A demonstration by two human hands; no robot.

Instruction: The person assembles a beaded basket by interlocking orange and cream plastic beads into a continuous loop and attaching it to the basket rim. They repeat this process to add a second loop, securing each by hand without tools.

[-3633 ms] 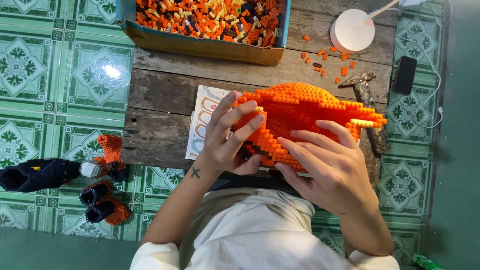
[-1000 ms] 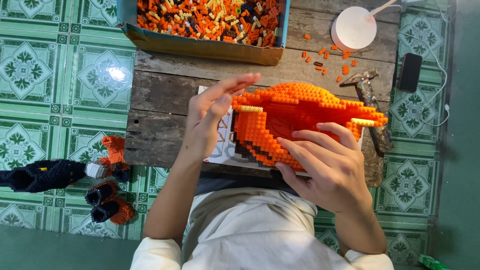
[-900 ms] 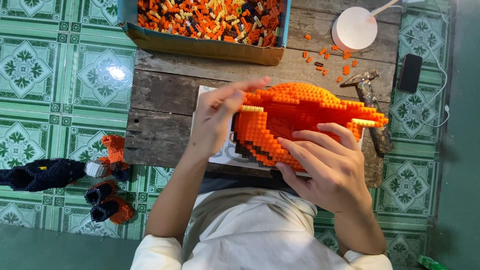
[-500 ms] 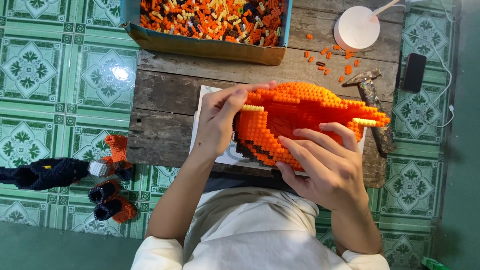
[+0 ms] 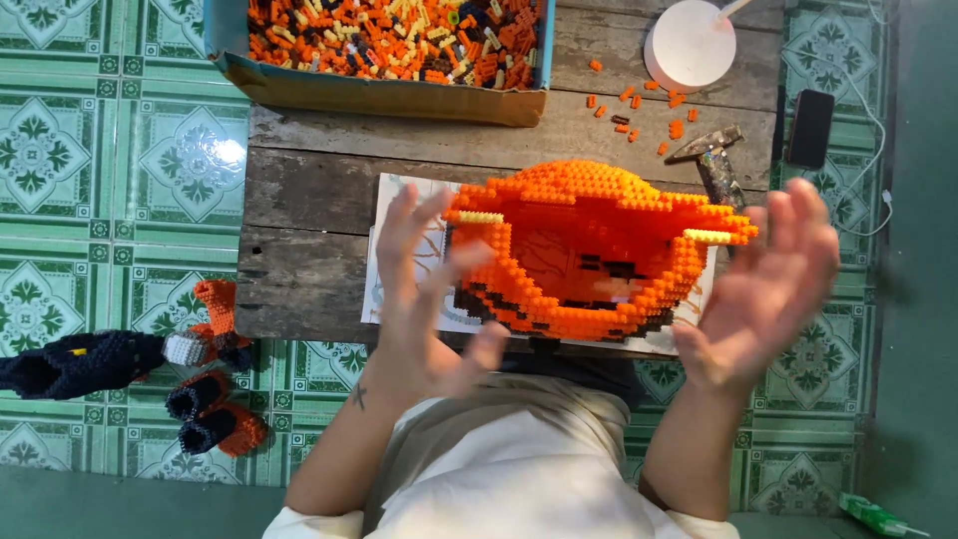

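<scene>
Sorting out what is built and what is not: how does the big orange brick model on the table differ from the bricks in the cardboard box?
The big orange brick model is one joined, curved shell; the bricks in the cardboard box lie loose in a heap. The model is almost all orange; the boxed bricks mix orange, cream and dark pieces. Both rest on the wooden table.

The orange brick-built shell [image 5: 599, 250] rests on a printed sheet [image 5: 399, 260] on the wooden table [image 5: 309, 200], a hollow, rounded form with pale yellow tips at both sides and dark bricks along its lower edge.
</scene>
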